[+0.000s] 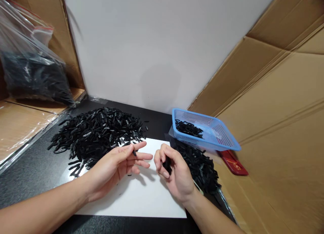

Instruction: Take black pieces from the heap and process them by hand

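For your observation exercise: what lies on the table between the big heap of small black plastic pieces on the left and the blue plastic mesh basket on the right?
In the head view, bare black tabletop and the far edge of the white sheet.
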Motion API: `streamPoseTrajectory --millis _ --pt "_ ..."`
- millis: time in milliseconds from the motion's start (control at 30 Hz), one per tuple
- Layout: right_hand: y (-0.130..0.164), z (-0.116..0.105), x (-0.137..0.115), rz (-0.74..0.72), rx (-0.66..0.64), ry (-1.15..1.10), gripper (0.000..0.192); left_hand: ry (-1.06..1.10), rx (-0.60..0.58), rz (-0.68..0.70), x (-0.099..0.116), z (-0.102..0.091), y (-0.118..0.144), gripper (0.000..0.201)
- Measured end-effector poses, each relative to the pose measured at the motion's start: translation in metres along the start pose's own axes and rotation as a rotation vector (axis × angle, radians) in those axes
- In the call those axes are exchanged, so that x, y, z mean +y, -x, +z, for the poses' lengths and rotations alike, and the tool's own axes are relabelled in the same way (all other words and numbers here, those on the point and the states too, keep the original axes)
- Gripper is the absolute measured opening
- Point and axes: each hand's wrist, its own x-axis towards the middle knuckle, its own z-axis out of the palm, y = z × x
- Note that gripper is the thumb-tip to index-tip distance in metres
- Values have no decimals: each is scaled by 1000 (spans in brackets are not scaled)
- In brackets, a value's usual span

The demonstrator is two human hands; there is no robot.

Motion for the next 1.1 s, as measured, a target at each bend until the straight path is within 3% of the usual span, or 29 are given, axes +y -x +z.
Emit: streamPoseTrajectory --millis 133,233,300,433,533,633,667,733,867,1100 --pt "1 1 3 -44 1 225 27 -15 -55 33 -3 0 1 37" --pt "5 7 5 -186 13 563 12 -63 -77 51 -6 0 1 40" --pt "6 11 6 -288 12 749 15 -114 -88 55 -8 1 1 44" --pt "7 17 7 -402 34 842 13 -305 -55 98 -10 -1 2 53" --pt "6 14 8 -421 64 839 13 -569 -23 210 -5 -9 0 50" --pt "5 10 8 -408 88 819 13 -895 66 512 5 -17 -4 40" --pt "5 9 8 -400 90 811 12 -925 92 552 8 -19 -5 38" --pt "6 9 7 -368 66 784 13 -870 95 493 11 -20 -7 36" --pt "6 10 8 -188 -74 527 21 -734 -60 320 7 -13 -4 34" --pt "4 10 6 135 -175 114 32 -944 -108 386 2 -1 3 20"
